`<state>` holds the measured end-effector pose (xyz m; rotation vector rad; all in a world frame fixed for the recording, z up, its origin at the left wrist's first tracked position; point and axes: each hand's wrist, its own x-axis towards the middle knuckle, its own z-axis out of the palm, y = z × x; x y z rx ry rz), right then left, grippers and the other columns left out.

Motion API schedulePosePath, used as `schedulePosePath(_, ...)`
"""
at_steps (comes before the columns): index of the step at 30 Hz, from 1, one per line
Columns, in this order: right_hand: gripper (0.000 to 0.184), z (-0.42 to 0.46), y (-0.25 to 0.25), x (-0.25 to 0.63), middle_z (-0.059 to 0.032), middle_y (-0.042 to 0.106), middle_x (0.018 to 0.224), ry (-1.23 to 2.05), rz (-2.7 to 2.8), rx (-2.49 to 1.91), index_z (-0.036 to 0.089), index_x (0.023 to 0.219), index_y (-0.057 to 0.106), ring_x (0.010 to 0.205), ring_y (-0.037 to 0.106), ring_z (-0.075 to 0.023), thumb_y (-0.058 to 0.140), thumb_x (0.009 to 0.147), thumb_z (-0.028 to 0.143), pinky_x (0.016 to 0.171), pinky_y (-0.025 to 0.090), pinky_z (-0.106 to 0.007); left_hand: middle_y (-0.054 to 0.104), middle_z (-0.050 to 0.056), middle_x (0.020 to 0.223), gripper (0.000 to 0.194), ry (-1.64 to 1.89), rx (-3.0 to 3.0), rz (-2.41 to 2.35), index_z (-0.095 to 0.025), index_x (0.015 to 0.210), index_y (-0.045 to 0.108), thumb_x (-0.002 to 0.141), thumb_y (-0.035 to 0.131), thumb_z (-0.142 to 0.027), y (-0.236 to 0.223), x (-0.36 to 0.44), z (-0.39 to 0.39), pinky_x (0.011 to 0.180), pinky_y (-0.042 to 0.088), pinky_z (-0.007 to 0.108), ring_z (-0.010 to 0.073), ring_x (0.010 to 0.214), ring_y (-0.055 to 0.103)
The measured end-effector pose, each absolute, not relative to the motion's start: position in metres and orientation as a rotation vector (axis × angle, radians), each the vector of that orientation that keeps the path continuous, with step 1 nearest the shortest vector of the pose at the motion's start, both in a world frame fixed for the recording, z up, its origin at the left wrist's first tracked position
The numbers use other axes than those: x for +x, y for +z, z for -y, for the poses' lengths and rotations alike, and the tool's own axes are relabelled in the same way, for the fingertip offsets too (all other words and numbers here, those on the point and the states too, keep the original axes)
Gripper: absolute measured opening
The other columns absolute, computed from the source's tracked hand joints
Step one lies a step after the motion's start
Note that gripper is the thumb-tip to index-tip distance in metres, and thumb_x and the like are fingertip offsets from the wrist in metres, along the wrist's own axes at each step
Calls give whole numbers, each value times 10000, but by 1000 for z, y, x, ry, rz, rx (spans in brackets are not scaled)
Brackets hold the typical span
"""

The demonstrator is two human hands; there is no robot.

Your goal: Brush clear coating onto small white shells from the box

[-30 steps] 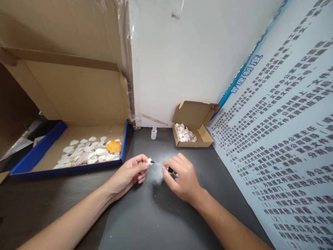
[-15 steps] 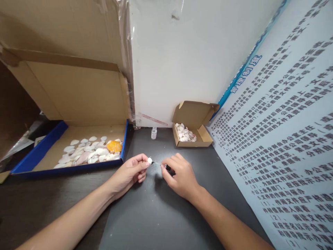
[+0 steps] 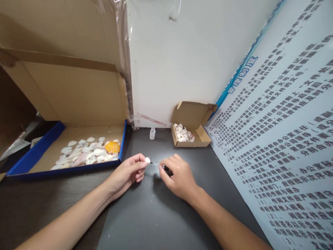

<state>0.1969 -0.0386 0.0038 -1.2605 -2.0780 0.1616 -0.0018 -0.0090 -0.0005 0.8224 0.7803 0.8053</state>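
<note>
Between the thumb and fingertips of my left hand is a small white seashell. My right hand is closed on a bottle-cap brush with a black cap and a thin clear stem. Its dark tip points left and meets the shell's right edge, or lies very close to it; I cannot tell which. Beyond both hands a small clear glass bottle with a label stands upright, without a cap.
To the left, a blue-edged cardboard box holds many pale shells and one orange scallop shell. A smaller brown box of shells stands back right. A white wall panel and a printed poster border the dark table mat.
The whole view has shifted slightly, so everything appears a little farther left. Both hands keep their grip, with the brush tip still at the shell.
</note>
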Motion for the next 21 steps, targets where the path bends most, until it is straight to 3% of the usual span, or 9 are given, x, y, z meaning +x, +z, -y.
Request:
schedulePosePath(10,168,38,4,199,-16,597,672,179,2058,-1296,193,791,650,652,494,-164,528,905,208,619,357,-276,421,-72,524,244,781,823,-793,-164,754,569,752,773,-298,2,-3,10,475,280,201,60,469,346)
schedulePosePath(16,157,39,1,198,-22,669,790,379,2026,-1203,202,977,657,676,570,-150,513,926,239,641,431,-258,424,-69,552,213,795,807,-777,-158,798,590,749,760,-276,1,-3,9,477,298,207,63,478,349)
schedulePosePath(21,117,41,0,196,-16,673,785,388,1940,-1189,200,900,642,638,565,-130,528,916,224,614,440,-238,421,-74,548,209,778,806,-782,-165,804,575,762,748,-273,1,-4,10,481,292,200,59,470,364)
